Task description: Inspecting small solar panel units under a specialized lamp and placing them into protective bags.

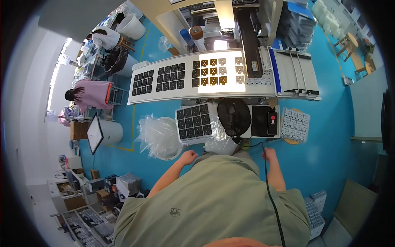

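Note:
My left hand (189,157) hangs low beside my body, fingers curled, with nothing visible in it. Nearest to it are a round bin of clear plastic bags (158,133) and a white tray of black square plates (194,122). On the other side, my right hand (269,154) is loosely closed too, and no held object shows. A black cable (266,173) runs past its inner side; I cannot tell whether they touch. Ahead of that hand sits a black control box with a red button (272,122). A black fan (234,117) stands between the tray and the box.
Across the front runs a long white machine bed (185,96) carrying rows of black plates, partly lit by a lamp (224,16). A tray of pale parts (295,125) rests on a round stool at right. Far left, a person in pink (92,94) sits at a bench.

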A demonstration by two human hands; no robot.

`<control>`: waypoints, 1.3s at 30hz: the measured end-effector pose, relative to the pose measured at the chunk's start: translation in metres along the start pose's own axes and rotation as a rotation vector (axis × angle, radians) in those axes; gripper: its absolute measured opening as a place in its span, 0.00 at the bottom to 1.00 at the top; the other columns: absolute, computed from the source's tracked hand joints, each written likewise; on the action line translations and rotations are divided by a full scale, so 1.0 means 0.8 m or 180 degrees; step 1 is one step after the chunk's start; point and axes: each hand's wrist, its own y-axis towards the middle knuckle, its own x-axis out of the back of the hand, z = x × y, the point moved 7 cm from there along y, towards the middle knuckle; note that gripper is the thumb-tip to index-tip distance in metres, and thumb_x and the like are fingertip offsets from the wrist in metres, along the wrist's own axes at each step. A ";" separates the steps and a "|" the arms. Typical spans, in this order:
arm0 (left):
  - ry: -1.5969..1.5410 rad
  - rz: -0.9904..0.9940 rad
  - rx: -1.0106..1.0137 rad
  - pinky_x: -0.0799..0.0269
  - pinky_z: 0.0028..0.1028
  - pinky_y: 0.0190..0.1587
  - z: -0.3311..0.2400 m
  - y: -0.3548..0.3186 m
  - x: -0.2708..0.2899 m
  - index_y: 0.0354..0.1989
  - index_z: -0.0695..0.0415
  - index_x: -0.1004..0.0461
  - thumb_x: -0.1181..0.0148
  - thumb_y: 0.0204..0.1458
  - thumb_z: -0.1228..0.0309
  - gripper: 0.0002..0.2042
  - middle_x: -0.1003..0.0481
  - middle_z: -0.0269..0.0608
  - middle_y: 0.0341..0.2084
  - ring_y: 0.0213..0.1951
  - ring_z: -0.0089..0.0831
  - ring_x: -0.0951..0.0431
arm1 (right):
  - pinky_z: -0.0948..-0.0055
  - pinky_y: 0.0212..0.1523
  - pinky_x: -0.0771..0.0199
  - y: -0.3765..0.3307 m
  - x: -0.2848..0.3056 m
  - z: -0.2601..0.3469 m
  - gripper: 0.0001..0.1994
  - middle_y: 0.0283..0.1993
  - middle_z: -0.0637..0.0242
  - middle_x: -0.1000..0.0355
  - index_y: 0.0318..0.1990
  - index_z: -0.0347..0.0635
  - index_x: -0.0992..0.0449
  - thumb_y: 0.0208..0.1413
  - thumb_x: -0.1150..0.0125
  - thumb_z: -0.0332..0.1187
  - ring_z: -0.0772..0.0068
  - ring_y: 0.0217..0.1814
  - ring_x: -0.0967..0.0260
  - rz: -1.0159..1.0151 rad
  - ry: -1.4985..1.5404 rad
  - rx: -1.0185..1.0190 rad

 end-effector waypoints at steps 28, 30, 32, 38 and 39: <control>-0.0324 -0.0085 0.0041 0.26 0.46 0.49 0.151 0.069 0.008 0.37 0.62 0.18 0.42 0.55 0.52 0.22 0.20 0.59 0.39 0.45 0.56 0.20 | 0.62 0.36 0.23 -0.143 -0.187 0.093 0.16 0.30 0.56 0.20 0.35 0.34 0.20 0.56 0.37 0.42 0.60 0.32 0.22 0.0478 -0.2473 0.0702; -0.0367 -0.0068 0.0026 0.26 0.46 0.49 0.147 0.070 0.009 0.36 0.62 0.18 0.42 0.55 0.52 0.22 0.20 0.59 0.38 0.45 0.55 0.21 | 0.61 0.35 0.24 -0.131 -0.186 0.086 0.18 0.29 0.54 0.21 0.31 0.32 0.21 0.55 0.37 0.43 0.61 0.31 0.22 0.0338 -0.2903 0.0818; -0.0289 0.0021 0.0081 0.26 0.46 0.50 0.144 0.073 0.012 0.36 0.62 0.18 0.42 0.55 0.52 0.22 0.20 0.58 0.39 0.46 0.55 0.21 | 0.60 0.35 0.24 -0.114 -0.189 0.078 0.19 0.29 0.52 0.22 0.29 0.30 0.22 0.55 0.37 0.43 0.60 0.31 0.22 0.0308 -0.3211 0.0944; -0.0181 -0.0027 0.0059 0.26 0.47 0.49 0.146 0.080 0.031 0.39 0.62 0.19 0.42 0.56 0.52 0.22 0.20 0.58 0.40 0.46 0.55 0.20 | 0.56 0.42 0.23 -0.096 -0.211 0.068 0.21 0.34 0.47 0.21 0.34 0.34 0.18 0.53 0.39 0.48 0.50 0.39 0.20 0.0372 -0.3243 0.0997; -0.0188 0.0018 0.0066 0.26 0.47 0.49 0.149 0.084 0.031 0.39 0.62 0.19 0.42 0.56 0.52 0.22 0.20 0.58 0.40 0.45 0.55 0.20 | 0.54 0.47 0.23 -0.101 -0.222 0.079 0.22 0.38 0.45 0.21 0.35 0.35 0.18 0.55 0.41 0.49 0.46 0.43 0.22 0.0482 -0.3229 0.1378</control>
